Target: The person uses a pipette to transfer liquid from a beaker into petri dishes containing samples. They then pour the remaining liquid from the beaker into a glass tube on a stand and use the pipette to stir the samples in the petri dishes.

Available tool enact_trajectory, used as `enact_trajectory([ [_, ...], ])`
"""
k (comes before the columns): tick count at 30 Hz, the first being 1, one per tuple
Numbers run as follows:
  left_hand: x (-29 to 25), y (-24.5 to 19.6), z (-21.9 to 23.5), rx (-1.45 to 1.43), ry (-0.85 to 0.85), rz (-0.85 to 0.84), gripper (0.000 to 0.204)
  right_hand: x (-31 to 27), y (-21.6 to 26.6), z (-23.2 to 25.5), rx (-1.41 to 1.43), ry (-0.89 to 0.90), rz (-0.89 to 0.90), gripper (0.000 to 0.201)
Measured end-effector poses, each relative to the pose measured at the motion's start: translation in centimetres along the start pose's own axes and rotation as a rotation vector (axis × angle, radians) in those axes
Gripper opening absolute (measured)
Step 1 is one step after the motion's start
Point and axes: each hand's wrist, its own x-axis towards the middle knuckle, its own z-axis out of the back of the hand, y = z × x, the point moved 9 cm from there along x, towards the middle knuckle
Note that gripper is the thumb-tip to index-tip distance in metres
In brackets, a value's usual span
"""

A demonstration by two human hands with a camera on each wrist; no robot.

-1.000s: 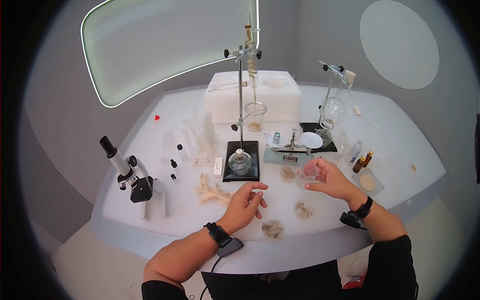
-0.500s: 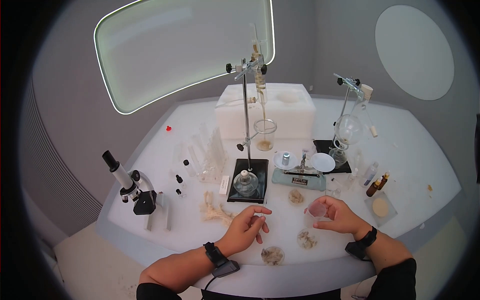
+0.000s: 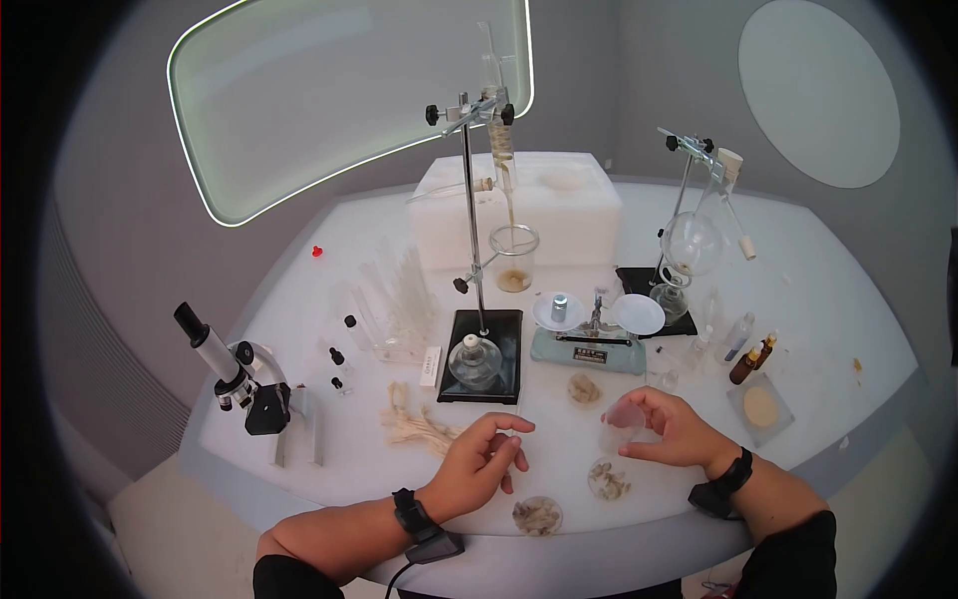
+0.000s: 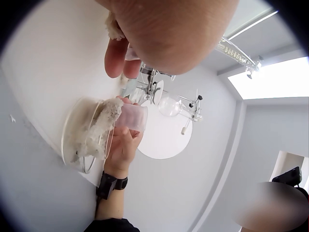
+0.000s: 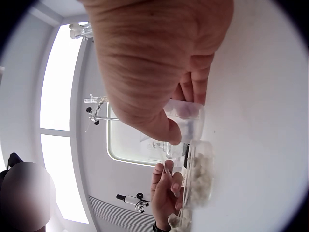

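Note:
My right hand [image 3: 674,431] grips a small translucent plastic cup [image 3: 623,427] between thumb and fingers, tilted above the table. Just in front of it lies a dish of greyish fluffy clumps [image 3: 610,480]. My left hand [image 3: 477,464] hovers to the left, thumb and fingers bent together. Seen in the right wrist view, its fingertips pinch a thin clear rod-like piece [image 5: 168,170], whose exact kind I cannot tell. Nearest to the left hand is a second dish of fluffy clumps [image 3: 537,516], large in the left wrist view as a round glass dish [image 4: 67,130].
Behind the hands are a third clump-filled dish [image 3: 585,388], a balance [image 3: 589,351] and a spirit lamp [image 3: 474,364] on a stand base. Pale fibres [image 3: 414,421] lie left. A microscope [image 3: 261,384] stands far left, brown bottles [image 3: 744,367] at right.
The head view shifts a little, down and then left. My right hand stays gripping the cup, and the left hand keeps nearly the same pose beside the dishes.

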Motion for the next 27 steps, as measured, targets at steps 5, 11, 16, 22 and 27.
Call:
enact_trajectory([
  [5,-0.2,-0.2,-0.5,0.048,0.017,0.031,0.028,0.1,0.1,-0.1,-0.016,-0.002,-0.019,0.061],
  [11,-0.5,-0.5,-0.6,0.131,0.026,-0.005,0.028,0.0,0.1,-0.1,-0.014,-0.017,-0.035,0.061],
  [16,-0.7,-0.4,-0.6,0.139,0.025,-0.008,0.028,0.0,0.3,-0.3,-0.038,-0.010,-0.027,0.062],
  [22,-0.7,-0.8,-0.7,0.154,0.022,-0.047,0.028,0.0,0.3,-0.3,-0.069,0.002,-0.041,0.061],
  [27,-0.7,-1.0,-0.8,0.162,0.021,-0.056,0.028,0.0,0.8,-0.5,-0.021,-0.001,-0.027,0.061],
])
